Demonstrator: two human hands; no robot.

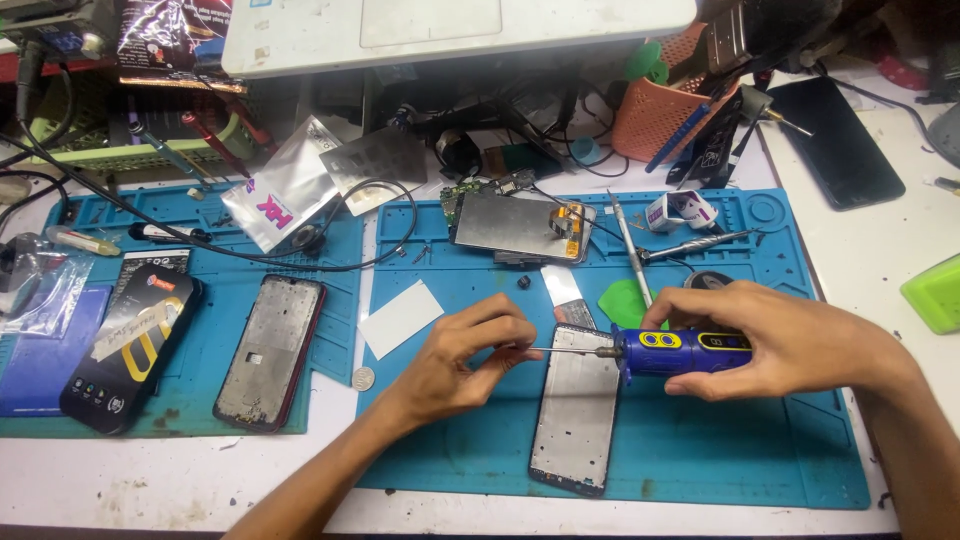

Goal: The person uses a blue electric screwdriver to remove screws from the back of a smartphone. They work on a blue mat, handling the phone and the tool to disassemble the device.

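Right of centre in the frame, the right hand (pixel 790 340) is wrapped around a blue electric screwdriver (pixel 680 352) with yellow markings, fingers closed on its barrel and the thumb lying along the top. The tool lies nearly level, its long axis running left to right across the picture, and its thin metal bit (pixel 565 351) points toward the left of the frame. The left hand (pixel 465 352), at the centre, pinches the tip of that bit between thumb and curled fingertips, so both hands are gripping the same tool from opposite ends. Directly below the bit and the front of the screwdriver lies an opened phone frame (pixel 577 410), grey inner face up, its long axis running up and down the frame, on a blue work mat (pixel 700 450). Above it, in the upper middle of the mat, sits another stripped phone body (pixel 515 228) with a yellow flex part at its right end, and just right of that lie a slim metal tool (pixel 630 262) and a green pick (pixel 625 300). A white card (pixel 400 317) rests at the mat's left edge, with a coin (pixel 363 377) just below it on the white table. On a second blue mat (pixel 200 370) at the left lie a dark phone frame (pixel 272 350) and a black phone box (pixel 130 345). An orange basket (pixel 665 115) stands at the upper right, with a dark phone (pixel 835 140) beside it.
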